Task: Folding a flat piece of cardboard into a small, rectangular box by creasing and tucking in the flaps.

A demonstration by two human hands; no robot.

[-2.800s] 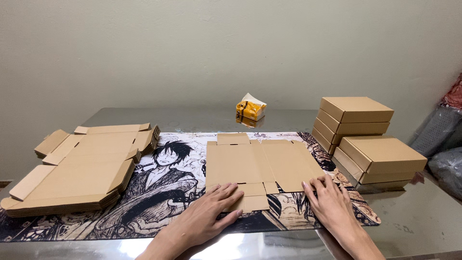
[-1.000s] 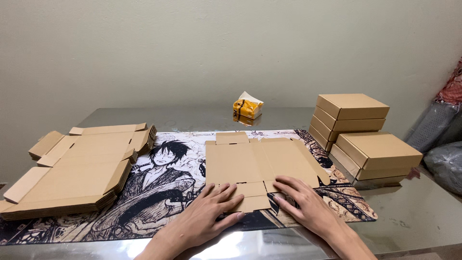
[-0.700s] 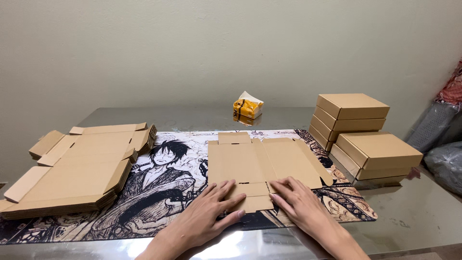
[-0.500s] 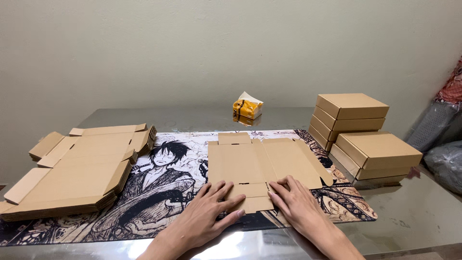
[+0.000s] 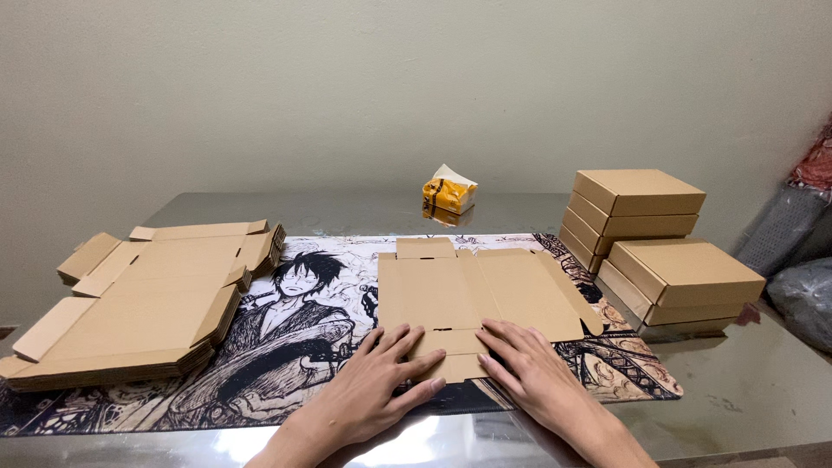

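Right hand has slid left, joining left hand on flat cardboard.

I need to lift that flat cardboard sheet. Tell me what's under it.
The flat cardboard box blank lies on an illustrated desk mat; the mat's covered part is hidden. Both hands, left hand and right hand, press its near flap.

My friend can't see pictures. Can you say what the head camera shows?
Two bare hands, left hand and right hand, press flat on an unfolded cardboard box blank lying on a printed desk mat. Flat blanks are stacked left, folded boxes right.
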